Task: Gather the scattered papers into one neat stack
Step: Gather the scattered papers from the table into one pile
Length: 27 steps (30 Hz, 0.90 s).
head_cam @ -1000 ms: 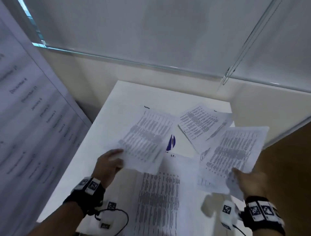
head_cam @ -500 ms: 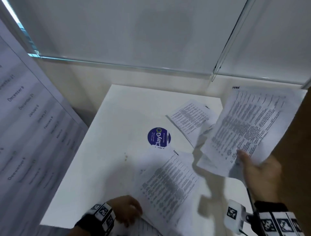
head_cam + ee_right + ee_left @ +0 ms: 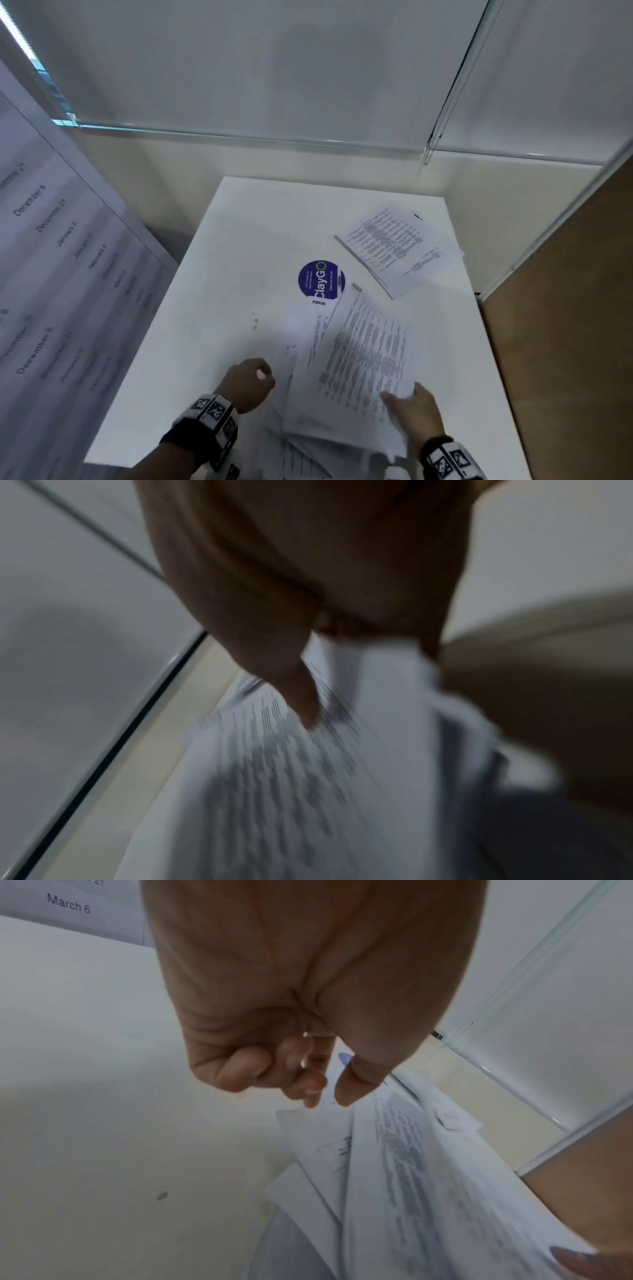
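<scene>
Printed white papers lie on a white table (image 3: 239, 257). My right hand (image 3: 407, 401) pinches one printed sheet (image 3: 363, 356) by its near corner, thumb (image 3: 301, 696) on top, and holds it over a loose pile (image 3: 301, 342) at the table's front middle. The pile's sheets are fanned and askew. My left hand (image 3: 253, 380) hovers at the pile's left edge; its fingers (image 3: 240, 1066) are curled in with nothing in them. Two more overlapping sheets (image 3: 394, 246) lie apart at the far right of the table.
A round blue sticker (image 3: 320, 279) is on the table just beyond the pile. A tall board printed with dates (image 3: 51, 274) leans at the left. A brown partition (image 3: 565, 342) stands along the table's right side, window blinds behind.
My right hand has brought its sheet down from high at the right onto the front pile. The left hand has let go of its paper and shifted to the pile's left edge.
</scene>
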{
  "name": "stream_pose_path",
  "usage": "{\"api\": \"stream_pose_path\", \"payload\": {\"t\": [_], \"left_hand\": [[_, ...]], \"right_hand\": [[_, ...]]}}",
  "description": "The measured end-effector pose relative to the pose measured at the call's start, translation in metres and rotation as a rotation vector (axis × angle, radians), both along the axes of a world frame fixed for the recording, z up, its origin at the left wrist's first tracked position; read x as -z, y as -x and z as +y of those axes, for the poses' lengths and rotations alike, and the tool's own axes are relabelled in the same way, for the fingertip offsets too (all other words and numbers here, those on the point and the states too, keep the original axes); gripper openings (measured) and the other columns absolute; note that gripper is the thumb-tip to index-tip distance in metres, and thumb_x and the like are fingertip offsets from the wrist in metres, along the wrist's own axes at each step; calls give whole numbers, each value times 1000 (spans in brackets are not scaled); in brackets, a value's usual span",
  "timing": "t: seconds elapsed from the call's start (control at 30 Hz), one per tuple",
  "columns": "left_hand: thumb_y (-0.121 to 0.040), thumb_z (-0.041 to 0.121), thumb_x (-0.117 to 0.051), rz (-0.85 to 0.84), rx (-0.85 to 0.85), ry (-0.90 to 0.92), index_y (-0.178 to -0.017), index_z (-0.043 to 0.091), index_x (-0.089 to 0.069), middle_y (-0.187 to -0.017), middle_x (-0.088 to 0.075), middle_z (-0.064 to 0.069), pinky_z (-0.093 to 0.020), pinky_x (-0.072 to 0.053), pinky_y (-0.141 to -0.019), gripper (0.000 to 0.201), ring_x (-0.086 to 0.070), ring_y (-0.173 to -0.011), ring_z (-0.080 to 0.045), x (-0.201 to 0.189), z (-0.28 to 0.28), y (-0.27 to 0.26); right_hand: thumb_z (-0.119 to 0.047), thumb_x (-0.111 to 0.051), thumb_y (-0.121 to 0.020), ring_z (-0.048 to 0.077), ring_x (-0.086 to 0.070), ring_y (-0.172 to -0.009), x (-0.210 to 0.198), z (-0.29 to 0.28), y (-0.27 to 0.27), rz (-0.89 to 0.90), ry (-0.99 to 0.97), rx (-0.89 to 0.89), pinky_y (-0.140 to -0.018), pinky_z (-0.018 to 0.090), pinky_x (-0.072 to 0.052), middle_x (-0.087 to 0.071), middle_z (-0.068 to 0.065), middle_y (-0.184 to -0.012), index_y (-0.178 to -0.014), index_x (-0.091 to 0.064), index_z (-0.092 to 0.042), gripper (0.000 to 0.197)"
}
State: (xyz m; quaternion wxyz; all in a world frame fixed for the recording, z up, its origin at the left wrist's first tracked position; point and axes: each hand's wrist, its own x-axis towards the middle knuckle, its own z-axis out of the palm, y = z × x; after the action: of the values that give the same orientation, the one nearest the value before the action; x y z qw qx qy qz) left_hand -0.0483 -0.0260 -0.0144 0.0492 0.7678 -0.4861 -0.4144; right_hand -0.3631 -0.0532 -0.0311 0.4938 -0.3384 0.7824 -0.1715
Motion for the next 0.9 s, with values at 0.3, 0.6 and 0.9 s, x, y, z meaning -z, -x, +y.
{"api": "stream_pose_path", "payload": {"t": [0.3,0.6,0.9], "left_hand": [[-89,39,-56,-103,61,9,-131,25,-54,-129,-56,-9,-36,-45,-103,45,-54,-119,-26,15,-19,12],[-90,39,-55,-308,87,-182,-155,41,-8,-165,5,-11,-53,-34,-114,81,0,-151,-44,18,-48,-19],[-90,31,-56,-350,215,-197,-149,44,-36,-148,-45,-8,-34,-49,-101,64,-53,-129,-29,-5,-83,-47]], "right_hand": [[-39,-75,-80,20,-55,-81,-10,-36,13,265,8,-215,-69,27,-40,-58,3,-90,-94,-58,-11,36],[-45,-75,-73,26,-52,-62,-20,-141,11,-9,102,-34,-68,38,-49,-53,16,-68,-64,-47,-14,42],[-53,-74,-75,39,-44,-128,-31,-225,-26,710,165,-742,-99,45,-45,-47,20,-135,-137,-48,-10,80]]}}
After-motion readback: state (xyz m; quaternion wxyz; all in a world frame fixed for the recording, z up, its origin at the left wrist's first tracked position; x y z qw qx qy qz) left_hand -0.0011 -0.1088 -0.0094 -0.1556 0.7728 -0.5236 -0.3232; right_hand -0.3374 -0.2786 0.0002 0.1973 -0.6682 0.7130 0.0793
